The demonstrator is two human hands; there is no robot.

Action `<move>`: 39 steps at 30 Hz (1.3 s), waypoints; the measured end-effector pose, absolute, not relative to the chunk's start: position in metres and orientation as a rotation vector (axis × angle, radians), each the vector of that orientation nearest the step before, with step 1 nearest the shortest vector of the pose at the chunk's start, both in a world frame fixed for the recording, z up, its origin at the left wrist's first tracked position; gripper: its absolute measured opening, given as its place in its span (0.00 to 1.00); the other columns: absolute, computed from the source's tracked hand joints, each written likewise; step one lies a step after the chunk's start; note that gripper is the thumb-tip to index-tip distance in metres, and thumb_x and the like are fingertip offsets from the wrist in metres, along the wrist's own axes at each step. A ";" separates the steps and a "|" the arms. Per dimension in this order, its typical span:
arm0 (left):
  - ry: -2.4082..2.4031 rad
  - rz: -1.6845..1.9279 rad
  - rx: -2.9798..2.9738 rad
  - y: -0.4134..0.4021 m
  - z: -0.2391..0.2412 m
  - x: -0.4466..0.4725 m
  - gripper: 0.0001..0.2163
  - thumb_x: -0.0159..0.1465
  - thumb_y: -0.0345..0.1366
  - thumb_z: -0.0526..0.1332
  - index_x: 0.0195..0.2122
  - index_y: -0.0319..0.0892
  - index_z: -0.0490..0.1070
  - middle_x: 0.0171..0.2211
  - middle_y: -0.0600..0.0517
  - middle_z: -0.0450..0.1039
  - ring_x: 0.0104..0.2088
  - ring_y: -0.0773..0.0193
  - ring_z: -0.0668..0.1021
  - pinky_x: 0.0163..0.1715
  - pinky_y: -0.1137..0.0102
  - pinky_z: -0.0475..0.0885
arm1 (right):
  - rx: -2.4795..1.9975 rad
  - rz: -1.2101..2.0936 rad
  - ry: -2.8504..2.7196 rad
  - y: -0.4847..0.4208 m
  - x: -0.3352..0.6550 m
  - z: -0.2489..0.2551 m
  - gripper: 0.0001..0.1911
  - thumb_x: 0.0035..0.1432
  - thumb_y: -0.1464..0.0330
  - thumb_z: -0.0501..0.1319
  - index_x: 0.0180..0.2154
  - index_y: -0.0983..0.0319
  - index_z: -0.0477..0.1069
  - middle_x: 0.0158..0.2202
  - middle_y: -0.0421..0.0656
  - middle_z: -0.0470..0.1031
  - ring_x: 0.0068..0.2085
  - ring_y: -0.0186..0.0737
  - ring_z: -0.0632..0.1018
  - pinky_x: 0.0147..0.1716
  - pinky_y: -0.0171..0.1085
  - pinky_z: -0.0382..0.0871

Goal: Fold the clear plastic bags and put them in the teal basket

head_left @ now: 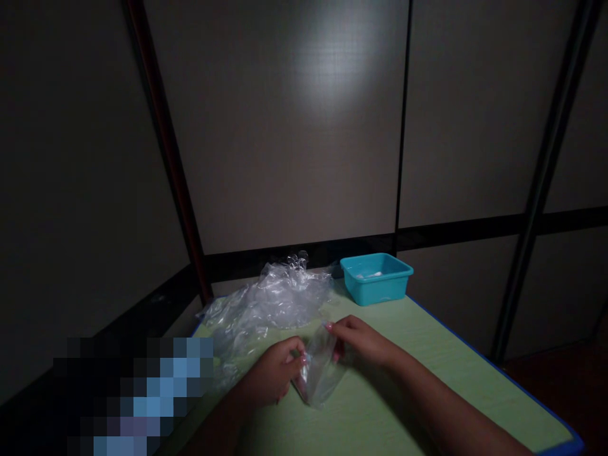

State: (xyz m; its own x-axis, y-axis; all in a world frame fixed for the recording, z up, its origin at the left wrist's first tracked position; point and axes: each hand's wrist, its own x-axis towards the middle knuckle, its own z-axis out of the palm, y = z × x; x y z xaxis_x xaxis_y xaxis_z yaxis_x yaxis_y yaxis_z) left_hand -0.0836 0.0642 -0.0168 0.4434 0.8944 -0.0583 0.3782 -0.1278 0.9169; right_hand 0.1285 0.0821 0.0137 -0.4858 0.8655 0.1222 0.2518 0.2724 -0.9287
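Between my two hands hangs a small clear plastic bag (319,373), just above the table. My left hand (280,370) pinches its left edge between thumb and finger. On the other side, my right hand (358,339) grips the upper right edge in a pinch. The bag's lower end comes to a point over the green tabletop. I cannot make out whether anything lies inside it. Behind my left hand spreads a heap of crumpled clear plastic bags (280,294).
A turquoise plastic basin (377,291) stands at the far right corner, with something small and whitish in it. The green table (470,373) has a blue edge. Dark cabinet panels (294,158) rise behind it. A pixelated patch covers the lower left.
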 end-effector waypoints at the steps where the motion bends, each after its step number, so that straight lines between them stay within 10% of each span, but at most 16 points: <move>1: 1.112 0.662 1.715 0.064 -0.018 -0.083 0.11 0.59 0.46 0.53 0.33 0.43 0.58 0.12 0.64 0.60 0.07 0.76 0.56 0.05 0.83 0.49 | -1.010 1.236 -1.923 0.082 0.129 0.013 0.29 0.54 0.50 0.51 0.18 0.67 0.70 0.15 0.43 0.69 0.19 0.33 0.67 0.25 0.34 0.62; 10: 1.109 0.633 1.716 0.064 -0.022 -0.083 0.11 0.57 0.42 0.53 0.37 0.41 0.60 0.19 0.58 0.69 0.07 0.76 0.59 0.03 0.81 0.51 | -1.120 1.298 -2.017 0.091 0.138 0.005 0.10 0.47 0.65 0.57 0.20 0.64 0.66 0.17 0.39 0.68 0.20 0.31 0.68 0.22 0.31 0.62; 39: 1.021 0.690 1.623 0.065 -0.031 -0.081 0.16 0.51 0.33 0.56 0.42 0.40 0.60 0.26 0.57 0.67 0.12 0.76 0.66 0.08 0.81 0.58 | -1.536 1.034 -2.012 0.110 0.155 -0.012 0.08 0.55 0.70 0.52 0.25 0.62 0.64 0.13 0.35 0.67 0.11 0.28 0.65 0.12 0.27 0.55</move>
